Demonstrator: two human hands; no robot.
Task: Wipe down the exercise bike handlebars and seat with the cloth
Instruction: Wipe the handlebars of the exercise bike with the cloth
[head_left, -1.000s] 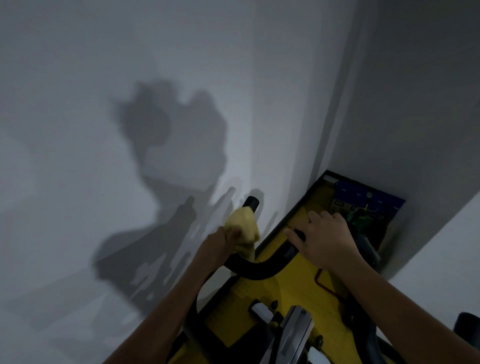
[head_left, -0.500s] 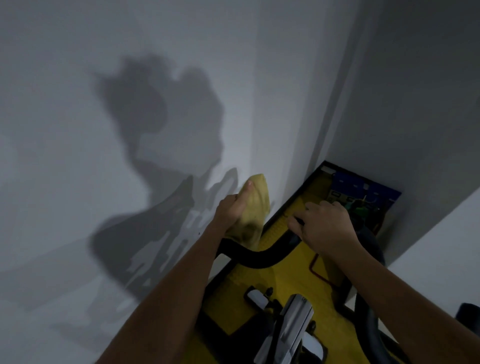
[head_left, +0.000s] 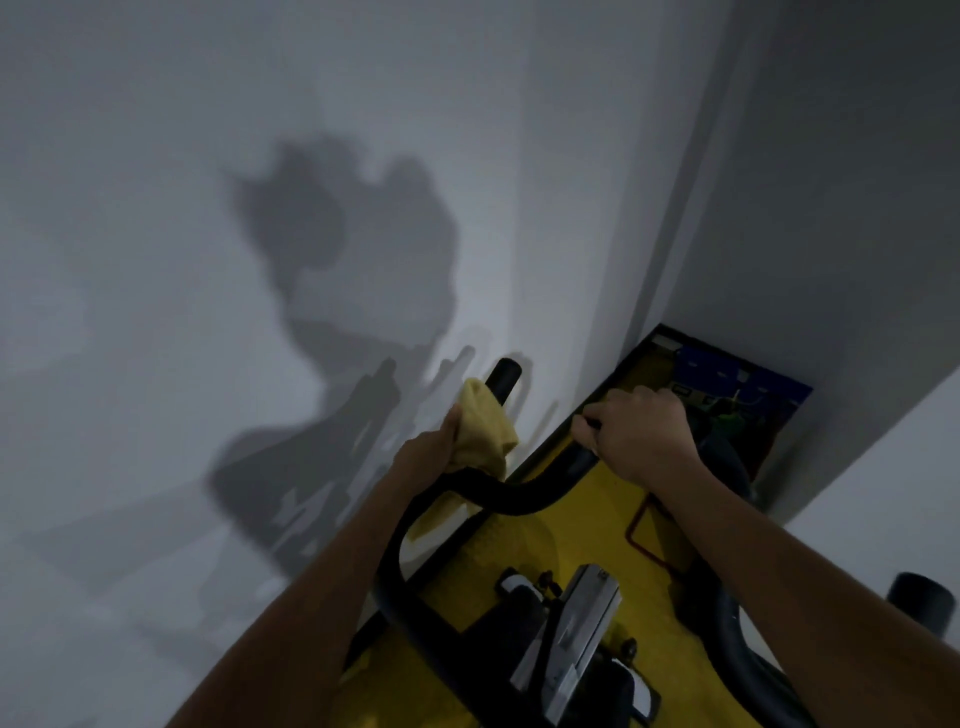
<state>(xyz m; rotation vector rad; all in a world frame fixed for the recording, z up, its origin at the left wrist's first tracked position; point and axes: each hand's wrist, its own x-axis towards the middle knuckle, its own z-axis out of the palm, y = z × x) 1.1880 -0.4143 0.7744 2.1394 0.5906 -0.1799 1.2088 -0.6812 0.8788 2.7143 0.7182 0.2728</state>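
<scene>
Floor (head_left: 857, 525): pale, lower right of frame. Directly on it: yellow mat (head_left: 587, 525), black-edged, running to the corner; blue patch (head_left: 737, 371) at its far end.

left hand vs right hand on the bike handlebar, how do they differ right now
The left hand grips a yellow cloth wrapped round the handlebar just below its left tip; the right hand is bare, closed directly on the bar. The left hand sits out near the wall, the right nearer the bar's middle. Both rest on the same black handlebar.

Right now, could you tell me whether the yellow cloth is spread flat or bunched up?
Bunched up: the yellow cloth is wadded around the handlebar in the left hand.
</scene>
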